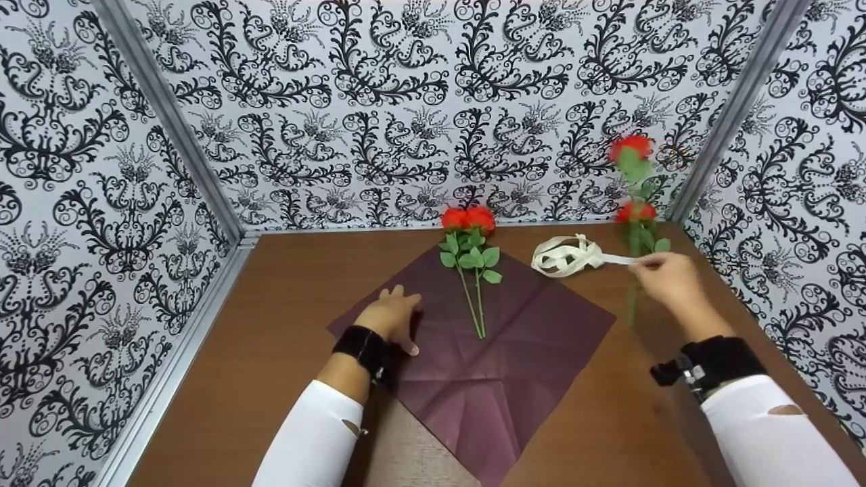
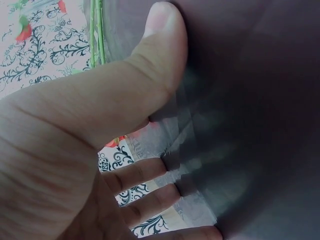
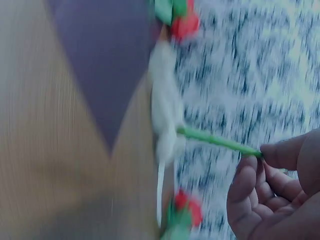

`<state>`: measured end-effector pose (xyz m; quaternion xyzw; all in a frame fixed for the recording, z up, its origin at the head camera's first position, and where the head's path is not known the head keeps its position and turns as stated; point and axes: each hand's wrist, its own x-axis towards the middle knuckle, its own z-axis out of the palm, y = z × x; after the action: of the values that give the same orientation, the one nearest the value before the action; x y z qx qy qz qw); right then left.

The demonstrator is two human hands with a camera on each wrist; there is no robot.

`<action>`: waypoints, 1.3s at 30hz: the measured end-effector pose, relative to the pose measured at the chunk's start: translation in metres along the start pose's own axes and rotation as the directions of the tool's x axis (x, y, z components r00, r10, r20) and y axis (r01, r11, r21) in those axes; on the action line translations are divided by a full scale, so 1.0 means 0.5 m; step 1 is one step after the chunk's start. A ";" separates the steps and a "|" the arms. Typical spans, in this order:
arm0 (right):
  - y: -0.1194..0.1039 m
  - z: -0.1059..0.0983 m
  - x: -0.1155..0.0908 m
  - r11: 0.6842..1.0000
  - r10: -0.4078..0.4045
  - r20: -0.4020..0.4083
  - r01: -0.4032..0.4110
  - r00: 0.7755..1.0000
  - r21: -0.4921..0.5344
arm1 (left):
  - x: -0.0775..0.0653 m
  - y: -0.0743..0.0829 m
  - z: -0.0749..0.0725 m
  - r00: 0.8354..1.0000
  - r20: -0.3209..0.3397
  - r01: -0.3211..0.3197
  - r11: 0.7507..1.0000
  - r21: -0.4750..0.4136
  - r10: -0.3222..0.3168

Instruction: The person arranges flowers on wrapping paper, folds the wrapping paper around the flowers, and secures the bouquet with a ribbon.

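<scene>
My left hand (image 1: 394, 316) rests with fingers spread on the left side of a dark purple sheet of wrapping paper (image 1: 487, 379). In the left wrist view its thumb lies over the sheet (image 2: 260, 75). My right hand (image 1: 666, 274) pinches the end of a green stem (image 3: 220, 141) between thumb and fingertips. That stem belongs to a red rose (image 1: 632, 159), blurred and raised upright at the right. Two red roses (image 1: 468, 220) lie side by side on the paper's upper part, stems toward me.
A cream ribbon (image 1: 567, 257) lies in a loose coil right of the paper, its tail (image 1: 617, 260) reaching behind my right hand. Another red rose (image 1: 637, 212) is at the table's back right. Patterned walls (image 1: 406, 135) enclose the brown table (image 1: 270, 284).
</scene>
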<state>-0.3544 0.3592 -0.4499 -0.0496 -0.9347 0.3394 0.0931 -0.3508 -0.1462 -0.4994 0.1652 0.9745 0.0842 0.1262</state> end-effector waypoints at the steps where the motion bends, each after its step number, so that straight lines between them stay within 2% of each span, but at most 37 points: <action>1: -0.021 0.014 -0.007 0.999 -0.027 0.036 0.026 0.999 0.034 | -0.001 0.000 -0.001 1.000 -0.001 0.000 1.000 0.000 0.000; 5: -0.101 0.076 -0.036 0.983 -0.091 0.197 0.057 0.976 0.173 | -0.003 0.001 -0.003 1.000 0.013 0.011 1.000 -0.007 -0.011; 11: -0.185 0.183 -0.060 0.975 -0.129 0.340 0.057 0.932 0.214 | -0.001 0.000 -0.004 0.999 0.035 0.040 0.998 -0.039 -0.038; 14: -0.213 0.237 -0.060 0.972 -0.120 0.385 0.029 0.915 0.234 | -0.003 -0.002 -0.003 0.999 0.032 0.036 0.999 -0.037 -0.035; 22: -0.268 0.352 -0.047 0.956 -0.121 0.426 -0.011 0.897 0.294 | -0.005 -0.002 -0.003 1.000 0.013 0.016 0.999 -0.030 -0.016; 27: -0.277 0.396 -0.041 0.967 -0.094 0.415 -0.016 0.905 0.254 | -0.006 0.001 -0.002 1.000 0.000 0.005 1.000 -0.029 -0.005; 32: -0.280 0.422 -0.033 0.981 -0.072 0.409 -0.009 0.910 0.193 | -0.006 0.000 -0.002 1.000 -0.012 0.008 0.999 -0.040 -0.008; 39: -0.289 0.429 -0.043 0.985 -0.096 0.438 0.023 0.894 0.170 | -0.006 0.001 -0.005 0.998 0.036 0.047 0.999 -0.001 -0.047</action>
<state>-0.3823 0.1113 -0.5214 0.0655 -0.9019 0.4128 -0.1086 -0.3486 -0.1470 -0.4964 0.1438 0.9756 0.0793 0.1456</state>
